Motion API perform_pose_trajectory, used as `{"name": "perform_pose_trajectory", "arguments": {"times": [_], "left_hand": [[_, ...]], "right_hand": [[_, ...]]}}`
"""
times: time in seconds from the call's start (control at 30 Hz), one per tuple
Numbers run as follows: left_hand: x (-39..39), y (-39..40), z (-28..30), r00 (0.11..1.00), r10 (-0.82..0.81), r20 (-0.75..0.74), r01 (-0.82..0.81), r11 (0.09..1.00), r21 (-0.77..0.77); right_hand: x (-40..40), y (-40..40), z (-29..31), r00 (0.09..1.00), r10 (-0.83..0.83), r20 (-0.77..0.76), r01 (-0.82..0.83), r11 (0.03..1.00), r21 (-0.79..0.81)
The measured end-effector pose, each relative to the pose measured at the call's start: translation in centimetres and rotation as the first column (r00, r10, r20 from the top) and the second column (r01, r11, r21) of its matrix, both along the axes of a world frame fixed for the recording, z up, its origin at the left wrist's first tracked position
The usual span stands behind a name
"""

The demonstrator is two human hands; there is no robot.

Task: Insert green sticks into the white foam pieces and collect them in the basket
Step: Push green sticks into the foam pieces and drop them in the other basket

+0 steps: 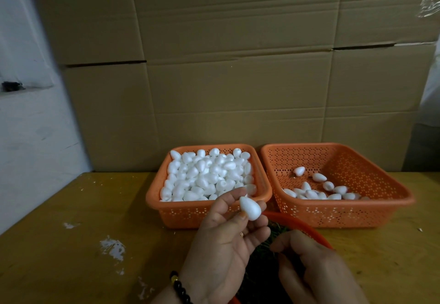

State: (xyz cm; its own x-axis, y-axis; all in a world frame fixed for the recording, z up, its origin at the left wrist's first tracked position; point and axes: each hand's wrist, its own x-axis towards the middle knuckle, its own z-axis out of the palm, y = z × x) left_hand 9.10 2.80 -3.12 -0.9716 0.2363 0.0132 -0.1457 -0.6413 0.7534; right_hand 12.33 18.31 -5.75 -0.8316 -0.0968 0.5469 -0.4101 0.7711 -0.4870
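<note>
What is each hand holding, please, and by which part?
Left hand pinches a white teardrop foam piece near its narrow top; whether the right hand holds anything cannot be told.

Two baskets sit side by side: left basket [152, 199] full of foam pieces [207, 175], right basket [381, 184] holding few.

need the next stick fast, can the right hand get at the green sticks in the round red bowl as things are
Probably yes. The right hand already hangs over the green sticks in the red bowl, fingertips down among them, with nothing between. The left hand, holding a foam piece, sits beside, not across, its path.
</note>
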Motion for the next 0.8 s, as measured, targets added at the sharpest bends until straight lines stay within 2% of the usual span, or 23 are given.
{"name": "perform_pose_trajectory", "arguments": {"times": [0.2, 0.53, 0.8], "left_hand": [[-0.10, -0.37, 0.39, 0.994, -0.105, 0.020, 0.103, 0.993, 0.060], [0.09, -0.08, -0.28, 0.999, 0.034, 0.013, -0.032, 0.990, -0.139], [0.07, -0.11, -0.16, 1.000, 0.009, 0.000, -0.009, 0.989, -0.151]], "right_hand": [[0.00, 0.15, -0.37, 0.999, -0.020, 0.026, 0.019, 0.999, 0.029], [0.06, 0.17, -0.34, 0.997, -0.008, 0.076, 0.005, 0.999, 0.048], [0.15, 0.14, -0.32, 0.995, -0.011, 0.104, 0.004, 0.998, 0.063]]}}
